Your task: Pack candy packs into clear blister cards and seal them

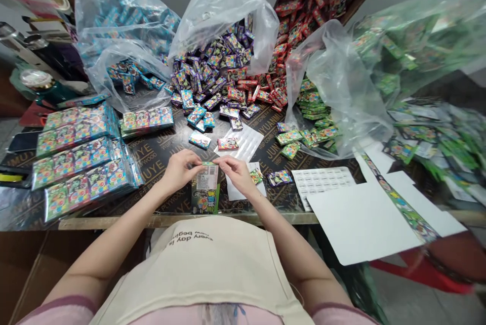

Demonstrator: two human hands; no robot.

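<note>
Plastic film covers the finished-looking packs (87,178) stacked at the far left of the dark worktop (155,149); these are judged the completed portion. Behind them, loose blue boxes (127,82) fill a clear bag. A further stack of packs (147,121) stands beside the first group. At the front edge, the left hand (184,168) pinches the upper left corner of 1 printed packet (205,201), thumb and fingers together. The packet is located between the 2 hands, barcode upward; it looks flat, so this unit is judged unfinished. Loose purple boxes (207,59) lie beyond it, and 1 red box (228,144) lies nearer. The right hand (235,173) is closed on the packet's upper right corner. Farther right, green boxes (317,105) spill from another bag, and 1 label sheet (322,183) lies flat. At the far right, flat packaging (417,132) is heaped, apparently unfilled. Loose stock indicates considerable work outstanding.
</note>
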